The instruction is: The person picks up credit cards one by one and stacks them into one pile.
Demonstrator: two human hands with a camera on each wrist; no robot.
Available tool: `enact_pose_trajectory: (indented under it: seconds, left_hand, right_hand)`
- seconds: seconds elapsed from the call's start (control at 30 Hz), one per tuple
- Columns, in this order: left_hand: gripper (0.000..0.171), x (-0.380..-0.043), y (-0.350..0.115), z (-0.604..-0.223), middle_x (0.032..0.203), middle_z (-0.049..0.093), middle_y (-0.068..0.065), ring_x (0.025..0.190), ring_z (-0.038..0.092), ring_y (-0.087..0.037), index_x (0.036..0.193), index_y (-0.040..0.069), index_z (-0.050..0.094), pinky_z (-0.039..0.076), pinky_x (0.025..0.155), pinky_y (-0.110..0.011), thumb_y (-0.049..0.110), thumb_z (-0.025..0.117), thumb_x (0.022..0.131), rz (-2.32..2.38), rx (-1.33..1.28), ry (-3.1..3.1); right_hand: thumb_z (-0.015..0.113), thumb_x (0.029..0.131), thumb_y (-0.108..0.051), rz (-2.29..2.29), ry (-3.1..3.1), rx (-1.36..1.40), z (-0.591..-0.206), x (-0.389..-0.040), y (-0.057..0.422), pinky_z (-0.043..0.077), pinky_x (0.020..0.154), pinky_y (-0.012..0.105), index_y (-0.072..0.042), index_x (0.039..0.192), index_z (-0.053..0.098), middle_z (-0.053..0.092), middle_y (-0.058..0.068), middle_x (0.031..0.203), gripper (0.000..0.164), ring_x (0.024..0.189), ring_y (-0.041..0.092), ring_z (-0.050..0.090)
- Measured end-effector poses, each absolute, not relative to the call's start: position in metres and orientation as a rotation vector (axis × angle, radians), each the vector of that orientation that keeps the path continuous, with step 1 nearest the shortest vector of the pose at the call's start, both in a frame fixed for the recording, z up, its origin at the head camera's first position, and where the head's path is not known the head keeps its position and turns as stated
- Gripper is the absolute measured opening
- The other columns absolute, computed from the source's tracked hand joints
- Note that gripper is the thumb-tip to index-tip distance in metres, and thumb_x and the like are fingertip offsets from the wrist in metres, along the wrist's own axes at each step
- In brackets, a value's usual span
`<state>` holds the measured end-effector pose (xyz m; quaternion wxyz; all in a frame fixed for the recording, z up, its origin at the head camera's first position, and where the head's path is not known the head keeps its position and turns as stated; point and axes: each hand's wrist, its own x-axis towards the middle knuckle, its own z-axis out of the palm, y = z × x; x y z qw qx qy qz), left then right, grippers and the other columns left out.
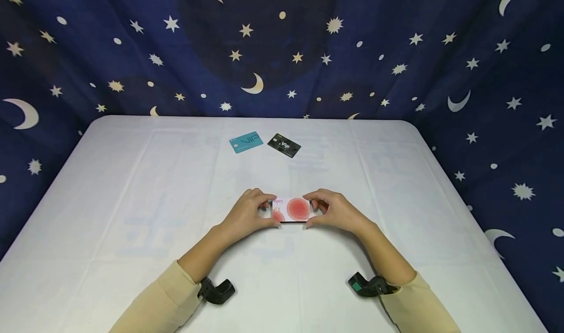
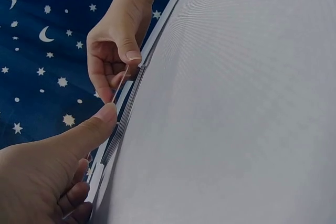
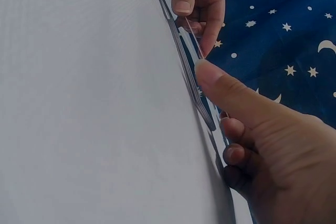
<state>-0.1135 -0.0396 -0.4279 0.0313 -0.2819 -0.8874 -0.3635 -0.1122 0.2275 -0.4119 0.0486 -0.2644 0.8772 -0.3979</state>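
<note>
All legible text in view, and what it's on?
"VIP": teal rectangular card
"Vip": black rectangular card
Possibly "apris", blurred: white rectangular card with red circles
Smaller marks on them: too small or blurred to read.

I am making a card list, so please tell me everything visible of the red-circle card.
The card is thin, rectangular and whitish-pink, with a large red disc towards its right end, part of another at lower left and small lettering at upper left. It may be plastic, and looks flat. Its printed face shows to the head camera, long side running left to right; the left hand and right hand pinch its ends over the white table. Whether it touches the dark-edged stack is unclear.
</note>
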Motion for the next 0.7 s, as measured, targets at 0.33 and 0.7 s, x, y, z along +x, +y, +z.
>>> enact_pose_trajectory:
  seconds: [0.33, 0.7]
  left_hand:
    - [0.060, -0.1127, -0.0402, -0.4313, 0.084, 0.051, 0.003, 0.081, 0.042, -0.013, 0.114, 0.006, 0.067, 0.039, 0.073, -0.028, 0.032, 0.087, 0.064, -1.187, -0.854, -2.745]
    - [0.060, -0.1134, -0.0400, -0.4367, 0.086, 0.050, 0.003, 0.082, 0.041, -0.012, 0.115, 0.008, 0.067, 0.038, 0.073, -0.028, 0.034, 0.087, 0.064, -1.187, -0.866, -2.723]
  right_hand:
    - [0.087, 0.064, -0.026, -1.184, 2.667, -0.817, -0.4155, -0.1132, 0.2272, 0.037, 0.060, 0.020, -0.004, 0.112, 0.064, 0.055, 0.002, 0.082, 0.057, 0.067, 0.011, 0.043]
    - [0.087, 0.064, -0.026, -1.106, 2.707, -0.893, -0.4161, -0.1140, 0.2291, 0.040, 0.060, 0.021, -0.004, 0.112, 0.065, 0.053, -0.001, 0.082, 0.058, 0.067, 0.007, 0.043]
